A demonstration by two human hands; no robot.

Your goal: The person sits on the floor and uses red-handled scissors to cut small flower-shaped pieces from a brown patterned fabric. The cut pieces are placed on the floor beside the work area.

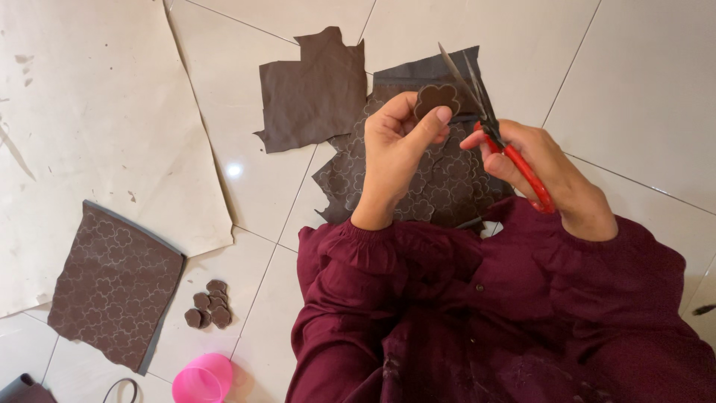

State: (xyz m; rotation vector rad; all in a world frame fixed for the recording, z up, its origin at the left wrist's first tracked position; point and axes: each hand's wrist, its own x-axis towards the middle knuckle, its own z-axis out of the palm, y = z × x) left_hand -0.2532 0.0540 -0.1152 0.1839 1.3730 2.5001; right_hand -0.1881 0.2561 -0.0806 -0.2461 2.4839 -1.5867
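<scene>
pinching a flower-shaped brown piece [436, 98], left hand [399, 145]; right hand [533, 160] grips scissors [492, 123], open blades pointing up-left.

The left hand [399, 149] covers the lower part of the small brown flower piece [436, 98]. Both hands hide the middle of the marked brown sheet [440, 186] under them, and the dark red sleeves hide its near edge. The right hand [537, 168] wraps the red scissors [496, 130], so part of the handles cannot be seen. The pink cup [203, 379] is cut off by the bottom edge. A dark thing in the bottom left corner [19, 388] is too cut off to tell.
</scene>
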